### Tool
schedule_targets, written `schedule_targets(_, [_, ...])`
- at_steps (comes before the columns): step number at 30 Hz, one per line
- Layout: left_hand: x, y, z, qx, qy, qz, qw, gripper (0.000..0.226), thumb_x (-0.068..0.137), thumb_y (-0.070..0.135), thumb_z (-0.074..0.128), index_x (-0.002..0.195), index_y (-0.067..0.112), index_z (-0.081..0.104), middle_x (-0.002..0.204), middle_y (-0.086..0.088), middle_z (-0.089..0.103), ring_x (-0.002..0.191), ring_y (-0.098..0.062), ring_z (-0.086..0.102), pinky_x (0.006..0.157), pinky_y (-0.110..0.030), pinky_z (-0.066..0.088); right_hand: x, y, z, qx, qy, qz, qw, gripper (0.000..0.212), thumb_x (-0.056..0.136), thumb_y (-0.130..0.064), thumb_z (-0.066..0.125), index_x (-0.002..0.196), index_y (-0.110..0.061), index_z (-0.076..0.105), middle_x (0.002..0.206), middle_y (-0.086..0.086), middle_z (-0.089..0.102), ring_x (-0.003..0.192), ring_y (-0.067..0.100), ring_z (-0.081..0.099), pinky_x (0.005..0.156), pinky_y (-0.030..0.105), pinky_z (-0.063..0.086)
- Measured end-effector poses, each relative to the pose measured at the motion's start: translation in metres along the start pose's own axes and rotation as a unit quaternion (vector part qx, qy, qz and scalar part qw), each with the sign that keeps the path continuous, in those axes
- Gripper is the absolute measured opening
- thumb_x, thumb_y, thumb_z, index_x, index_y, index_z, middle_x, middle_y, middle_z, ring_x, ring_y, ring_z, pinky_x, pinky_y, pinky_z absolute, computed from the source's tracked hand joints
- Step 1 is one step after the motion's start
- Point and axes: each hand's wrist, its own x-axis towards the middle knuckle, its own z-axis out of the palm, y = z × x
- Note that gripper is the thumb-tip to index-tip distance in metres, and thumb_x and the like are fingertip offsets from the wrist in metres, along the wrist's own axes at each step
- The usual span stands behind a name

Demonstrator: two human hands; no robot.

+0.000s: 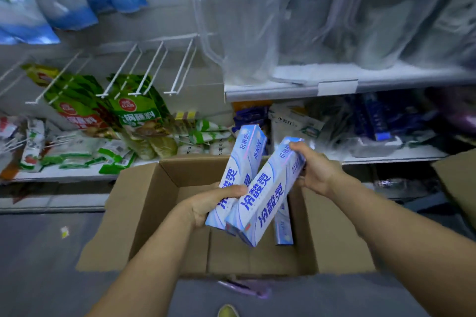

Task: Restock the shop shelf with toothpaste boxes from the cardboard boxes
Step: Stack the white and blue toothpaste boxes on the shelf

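An open cardboard box (144, 203) stands on the floor in front of the shelves. Above it I hold two light-blue toothpaste boxes with blue lettering. My left hand (211, 203) grips the lower part of the left toothpaste box (243, 159), thumb across its front. My right hand (318, 172) grips the upper end of the right toothpaste box (265, 195), which tilts across the first. A third toothpaste box (283, 229) lies inside the carton, partly hidden behind the held ones.
A low shelf (64, 175) at left carries green and white packets under white wire hooks (144, 72). At right, a shelf (296, 90) holds clear plastic jugs, with wrapped goods below. Another carton flap (461, 183) shows at the right edge. Grey floor surrounds the box.
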Motion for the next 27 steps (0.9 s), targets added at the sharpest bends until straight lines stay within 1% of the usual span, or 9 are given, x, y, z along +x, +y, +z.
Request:
schedule_targets(2, [-0.004,0.015,0.031,-0.007,0.030,0.036,0.999,0.032,0.077,0.018,0.079,0.103,0.005,0.067,0.090,-0.015,0.075,0.073,-0.025,0.073,0.058,-0.033,0.058,-0.020,-0.029,-0.036,0.021,0.035,-0.040,0.998,0.025,0.088,-0.031,0.062,0.105,-0.014,0.061,0.098,0.010,0.066,0.074,0.020,0.063,0.057,0.030,0.053])
schedule_targets(5, [-0.008,0.036,0.073,-0.020,0.060,0.091,0.994,0.036,0.075,0.025,0.065,0.108,0.010,0.065,0.093,-0.013,0.075,0.075,-0.024,0.073,0.061,-0.034,0.059,-0.048,-0.070,-0.089,0.075,0.092,-0.099,0.988,0.024,0.087,-0.030,0.065,0.101,-0.011,0.060,0.094,0.012,0.065,0.076,0.023,0.064,0.057,0.036,0.055])
schedule_targets(10, [-0.004,0.067,0.154,-0.028,0.076,0.164,0.983,0.034,0.078,0.025,0.072,0.106,0.006,0.067,0.090,-0.017,0.074,0.069,-0.026,0.072,0.061,-0.037,0.060,-0.094,-0.121,-0.161,0.132,0.103,-0.162,0.972,0.018,0.087,-0.032,0.065,0.089,-0.015,0.060,0.100,0.012,0.064,0.082,0.026,0.064,0.083,0.050,0.052])
schedule_targets(15, [-0.001,0.092,0.235,-0.012,0.090,0.232,0.968,0.045,0.065,0.030,0.073,0.103,0.008,0.068,0.089,-0.016,0.074,0.069,-0.026,0.070,0.065,-0.037,0.059,-0.142,-0.155,-0.223,0.147,0.089,-0.211,0.962,0.015,0.090,-0.030,0.061,0.087,-0.015,0.060,0.095,0.009,0.064,0.083,0.025,0.064,0.080,0.050,0.053])
schedule_targets(19, [-0.003,0.109,0.289,0.008,0.062,0.267,0.962,0.021,0.078,0.022,0.071,0.096,0.011,0.069,0.081,-0.012,0.074,0.062,-0.022,0.069,0.061,-0.036,0.060,-0.182,-0.175,-0.268,0.097,0.111,-0.236,0.960,0.016,0.090,-0.035,0.061,0.089,-0.019,0.058,0.089,0.004,0.060,0.081,0.022,0.061,0.074,0.043,0.053])
schedule_targets(21, [-0.004,0.120,0.312,0.023,0.049,0.280,0.958,0.015,0.078,0.021,0.074,0.091,0.015,0.072,0.085,-0.012,0.075,0.068,-0.024,0.069,0.071,-0.041,0.059,-0.200,-0.186,-0.290,0.050,0.129,-0.248,0.959,0.018,0.088,-0.040,0.061,0.091,-0.022,0.057,0.087,0.000,0.057,0.078,0.018,0.056,0.062,0.034,0.047])
schedule_targets(23, [-0.005,0.136,0.333,0.050,0.039,0.290,0.955,0.030,0.069,0.025,0.081,0.096,0.013,0.072,0.093,-0.015,0.074,0.077,-0.028,0.068,0.080,-0.046,0.058,-0.214,-0.198,-0.311,0.024,0.128,-0.261,0.956,0.015,0.090,-0.039,0.058,0.091,-0.024,0.057,0.085,0.000,0.057,0.074,0.017,0.053,0.058,0.031,0.040])
schedule_targets(25, [-0.005,0.153,0.355,0.073,0.035,0.302,0.950,0.035,0.070,0.026,0.078,0.101,0.011,0.072,0.091,-0.014,0.075,0.073,-0.026,0.069,0.074,-0.039,0.060,-0.225,-0.212,-0.329,0.018,0.128,-0.276,0.953,0.012,0.092,-0.035,0.056,0.093,-0.023,0.055,0.082,0.001,0.058,0.072,0.016,0.055,0.059,0.031,0.043])
schedule_targets(27, [-0.004,0.172,0.377,0.084,0.023,0.320,0.943,0.022,0.080,0.022,0.071,0.100,0.012,0.073,0.085,-0.011,0.075,0.064,-0.023,0.069,0.064,-0.033,0.060,-0.233,-0.228,-0.345,0.020,0.128,-0.288,0.949,0.012,0.093,-0.032,0.056,0.094,-0.021,0.056,0.085,0.001,0.059,0.075,0.017,0.059,0.057,0.032,0.052])
